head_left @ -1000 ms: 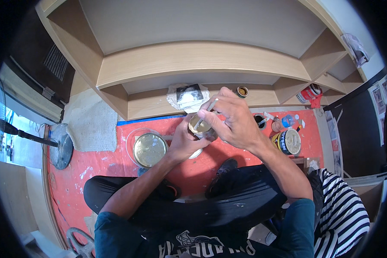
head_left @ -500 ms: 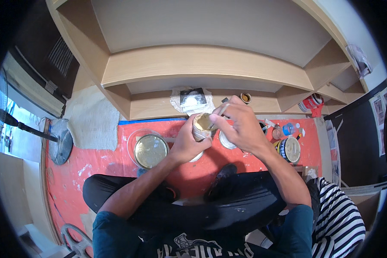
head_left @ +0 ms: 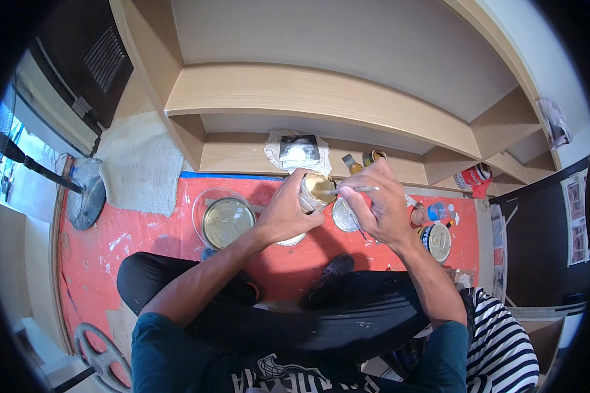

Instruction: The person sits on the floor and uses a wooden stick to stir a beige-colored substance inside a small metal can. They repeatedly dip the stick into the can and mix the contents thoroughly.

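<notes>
Two bare hands are counted, one container and one thin stick. One container (head_left: 307, 198) is held in the left hand (head_left: 290, 208), fingers closed around its side; one thin pale stick (head_left: 367, 188) is gripped in the right hand (head_left: 381, 204), its far end at the container's mouth (whether it ends in bristles cannot be told). The container is raised over the red floor sheet (head_left: 157, 242), in front of the shelf unit (head_left: 321, 88). Its outer wall is whitish and looks wrinkled; yellowish tan is seen inside, and the mouth is tilted toward the right hand. Also counted: two pale round discs (head_left: 345, 216) on the sheet (one partly hidden by the left arm), one large round tin (head_left: 228, 224) to the left, one yellow-and-black tin (head_left: 437, 242) and one clear bottle (head_left: 437, 211) to the right.
</notes>
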